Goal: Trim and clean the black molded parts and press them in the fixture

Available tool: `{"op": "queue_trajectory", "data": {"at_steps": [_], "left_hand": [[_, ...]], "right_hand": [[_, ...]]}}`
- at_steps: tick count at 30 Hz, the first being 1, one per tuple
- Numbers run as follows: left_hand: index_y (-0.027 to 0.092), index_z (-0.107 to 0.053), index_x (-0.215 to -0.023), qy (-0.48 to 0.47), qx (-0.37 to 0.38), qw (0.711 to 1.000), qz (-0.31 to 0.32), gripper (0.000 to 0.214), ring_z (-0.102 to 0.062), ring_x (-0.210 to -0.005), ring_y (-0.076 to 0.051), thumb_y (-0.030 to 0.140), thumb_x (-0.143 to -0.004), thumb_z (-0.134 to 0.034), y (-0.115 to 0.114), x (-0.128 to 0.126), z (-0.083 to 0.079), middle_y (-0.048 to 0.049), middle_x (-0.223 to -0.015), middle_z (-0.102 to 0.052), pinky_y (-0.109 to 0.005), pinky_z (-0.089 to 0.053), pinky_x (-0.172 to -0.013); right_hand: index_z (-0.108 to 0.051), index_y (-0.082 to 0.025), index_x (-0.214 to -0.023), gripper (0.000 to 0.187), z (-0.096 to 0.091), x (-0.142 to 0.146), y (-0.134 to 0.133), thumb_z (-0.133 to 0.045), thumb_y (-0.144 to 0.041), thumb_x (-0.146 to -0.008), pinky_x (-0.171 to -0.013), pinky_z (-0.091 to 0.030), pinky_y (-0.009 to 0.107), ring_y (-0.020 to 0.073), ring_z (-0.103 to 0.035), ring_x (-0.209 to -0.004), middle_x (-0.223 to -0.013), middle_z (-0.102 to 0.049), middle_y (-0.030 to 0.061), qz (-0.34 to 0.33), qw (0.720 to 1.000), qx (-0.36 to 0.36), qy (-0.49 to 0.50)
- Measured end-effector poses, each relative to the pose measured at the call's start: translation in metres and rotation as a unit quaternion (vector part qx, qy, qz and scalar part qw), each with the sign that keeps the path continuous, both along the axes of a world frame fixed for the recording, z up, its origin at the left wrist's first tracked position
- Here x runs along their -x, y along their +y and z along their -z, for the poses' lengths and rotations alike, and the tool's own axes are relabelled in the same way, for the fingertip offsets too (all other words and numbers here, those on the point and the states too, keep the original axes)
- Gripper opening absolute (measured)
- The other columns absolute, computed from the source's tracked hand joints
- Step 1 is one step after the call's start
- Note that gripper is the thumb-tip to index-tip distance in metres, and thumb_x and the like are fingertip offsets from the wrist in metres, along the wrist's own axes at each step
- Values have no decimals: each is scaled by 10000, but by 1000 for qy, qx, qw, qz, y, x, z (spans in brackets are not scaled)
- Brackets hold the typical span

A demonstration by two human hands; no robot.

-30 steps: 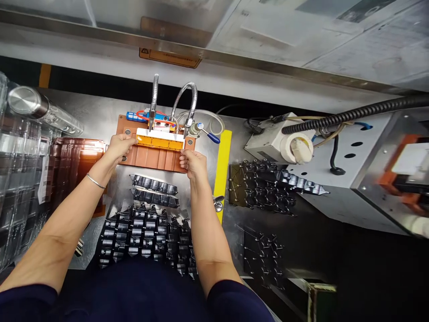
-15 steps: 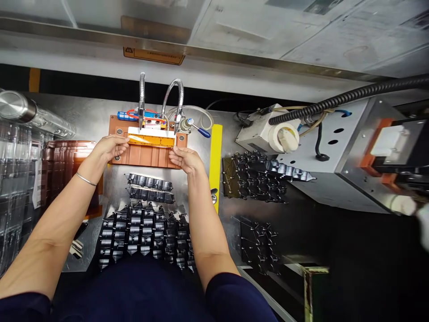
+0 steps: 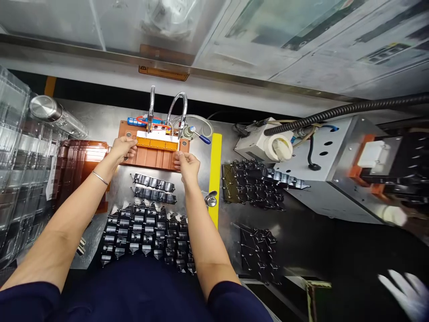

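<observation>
A long orange strip with rows of small holes (image 3: pixel 157 144) lies along the front of a white block (image 3: pixel 147 134) on a copper-coloured fixture plate (image 3: pixel 150 160). My left hand (image 3: pixel 123 149) pinches the strip's left end between thumb and fingers. At its right end, my right hand (image 3: pixel 187 165) has its fingers closed round the corner. Two bendable metal hoses (image 3: pixel 152 107) point down at the block from behind. A lever with a blue handle (image 3: pixel 203 139) stands at the fixture's right.
Black moulded parts (image 3: pixel 144 228) lie in rows before me, with two more strips (image 3: pixel 154 182) nearer the fixture. A yellow bar (image 3: pixel 215 179) runs along the right. Clear trays (image 3: pixel 20 179) and a glass bottle (image 3: pixel 63 117) stand left. A co-worker's gloved hand (image 3: pixel 407 293) shows lower right.
The view has shifted slightly. The orange strip has tipped, so its face looks narrower and without glare. Both hands still hold its ends. A co-worker's gloved hand has come into view lower right.
</observation>
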State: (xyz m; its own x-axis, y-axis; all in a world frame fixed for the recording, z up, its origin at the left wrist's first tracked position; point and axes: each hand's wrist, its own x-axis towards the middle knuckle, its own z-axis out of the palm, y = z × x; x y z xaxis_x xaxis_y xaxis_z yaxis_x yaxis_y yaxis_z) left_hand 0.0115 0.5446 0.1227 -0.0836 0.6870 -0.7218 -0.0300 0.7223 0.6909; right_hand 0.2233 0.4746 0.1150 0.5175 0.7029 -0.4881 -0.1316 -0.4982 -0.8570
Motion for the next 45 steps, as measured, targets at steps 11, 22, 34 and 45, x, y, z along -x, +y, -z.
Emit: {"op": "queue_trajectory", "data": {"at_steps": [11,22,34,45], "left_hand": [[139,-545,-722,-8,-26,999,-45,104,-456,-347,-45,159,-818,-580,-7,6,-2,44,-512,-562,-150,-369,-368],[139,-577,-756,16,-83,995,-60,59,-443,-382,-43,196,-770,-579,-73,16,-4,61,-524,-543,-150,-335,-384],[205,-665,-966,294,-424,856,45,216,-613,-969,-201,343,-859,-538,-114,12,-31,-77,-971,-666,-349,-478,-905],[195,-602,-1174,394,-528,698,281,313,-525,-1209,-294,290,-887,-523,-113,-2,-1,-133,-1237,-625,-515,-335,-1061]], "right_hand": [[-617,-185,-696,259,5,-6,-2,-636,-423,-795,-505,-504,209,97,-604,-525,-666,-689,8,-93,994,-7,-58],[-666,-101,-1042,290,-19,58,-28,-664,-237,-786,-785,-473,389,314,-558,-1019,-1036,-669,181,-686,571,26,-450],[-640,-183,-984,281,-46,25,-46,-598,-393,-803,-705,-491,347,214,-581,-752,-817,-645,72,-334,840,-127,-408],[-626,-229,-1145,323,6,51,-36,-432,-185,-891,-966,-347,450,256,-496,-1065,-1083,-606,111,-464,690,-177,-527]]}}
